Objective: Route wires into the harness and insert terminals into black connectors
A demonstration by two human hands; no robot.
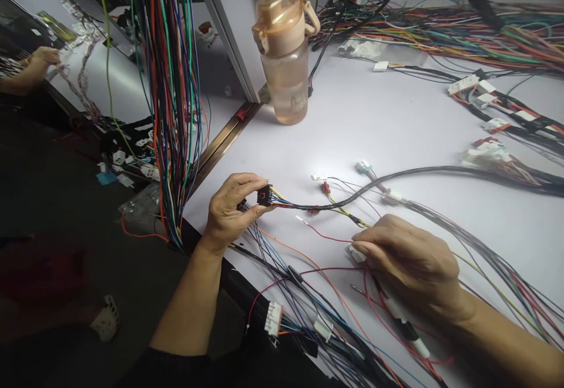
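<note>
Multicoloured hanging wires (165, 82) at left, a person's left hand (225, 214) pinching a small black rectangular plastic connector (264, 196) over a white tabletop (352, 123), a translucent peach bottle (285, 76) beyond, a thin metal-tipped red wire (328, 237) pinched in the right hand (409, 261), near right.

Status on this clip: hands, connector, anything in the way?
Left hand pinching black connector, already wired. Right hand pinching thin red wire, tip free. Red connector lying just beyond wire; bottle farther back, clear of both hands.
</note>
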